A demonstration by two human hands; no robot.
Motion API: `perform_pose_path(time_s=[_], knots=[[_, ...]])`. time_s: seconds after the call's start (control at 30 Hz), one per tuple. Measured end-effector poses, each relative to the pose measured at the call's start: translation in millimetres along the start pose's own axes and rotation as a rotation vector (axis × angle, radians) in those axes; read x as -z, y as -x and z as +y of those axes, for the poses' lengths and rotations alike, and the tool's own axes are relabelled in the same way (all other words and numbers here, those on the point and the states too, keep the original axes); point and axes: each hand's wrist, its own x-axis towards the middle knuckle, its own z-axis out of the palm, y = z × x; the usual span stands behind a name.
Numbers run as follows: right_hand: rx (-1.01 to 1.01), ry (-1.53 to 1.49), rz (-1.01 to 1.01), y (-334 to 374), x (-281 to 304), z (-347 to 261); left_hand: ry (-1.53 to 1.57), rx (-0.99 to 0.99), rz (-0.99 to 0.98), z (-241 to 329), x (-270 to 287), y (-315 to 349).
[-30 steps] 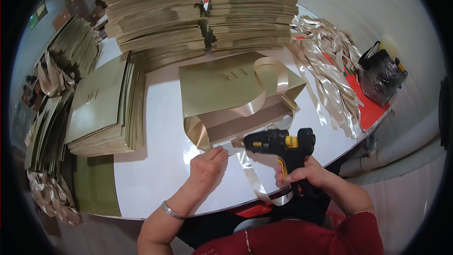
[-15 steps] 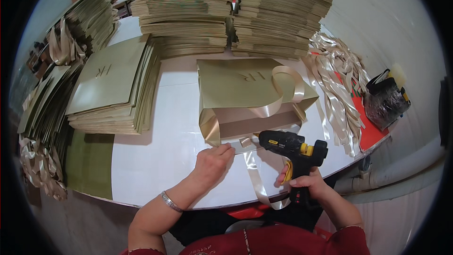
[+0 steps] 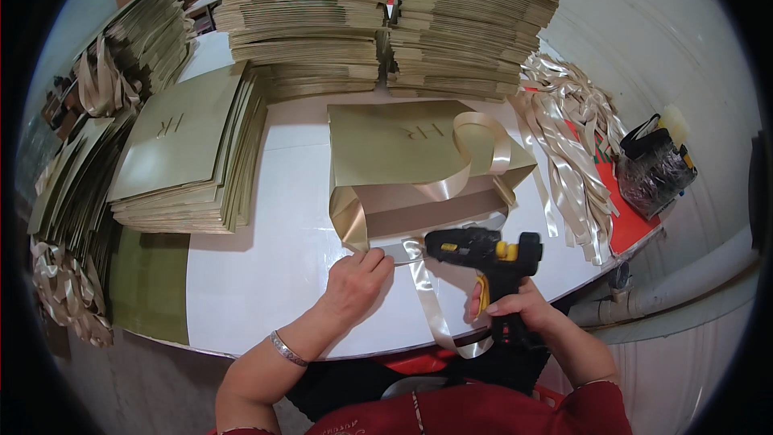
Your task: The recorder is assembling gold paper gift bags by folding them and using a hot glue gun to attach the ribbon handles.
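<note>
A gold-green paper bag point(image 3: 386, 141) lies on its side with its open mouth facing me. My left hand point(image 3: 358, 280) is closed in a pinch on the near rim of that mouth. In my right hand point(image 3: 515, 306) is a black and yellow hot glue gun point(image 3: 471, 248), with fingers round the grip by the yellow trigger. Its nozzle is at the flat end of a cream satin ribbon point(image 3: 431, 298) on the bag's near rim; whether it touches cannot be told. This ribbon hangs over the table edge. Another ribbon handle point(image 3: 499, 149) loops over the bag's upper panel.
Tall stacks of flat bags point(image 3: 314, 16) stand at the back. A shorter pile of bags point(image 3: 181, 137) is at left, beside bags with ribbon handles point(image 3: 68, 185). Loose ribbons point(image 3: 576, 177) lie at right near a plastic-wrapped black container point(image 3: 656, 169). The white table point(image 3: 233, 290) curves in front.
The glue gun has moved left and slightly down, bringing its nozzle to the ribbon end at the bag's rim. My left hand keeps its pinch. The whole view has shifted slightly.
</note>
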Motion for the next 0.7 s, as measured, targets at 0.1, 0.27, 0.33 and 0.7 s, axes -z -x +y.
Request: perform_pose_path(time_s=[0.1, 0.27, 0.33, 0.7], knots=[[-0.043, 0.033, -0.022, -2, 5, 15, 0.014, 0.010, 0.020, -2, 0, 0], [0.006, -0.086, -0.034, -5, -11, 0, 0.037, 0.043, 0.035, 0, 1, 4], [0.083, -0.043, -0.036, -22, -15, 1, 0.043, 0.047, 0.017, 2, 1, 5], [0.082, -0.090, 0.110, -36, -11, -4, 0.055, 0.039, 0.011, 1, 0, 7]])
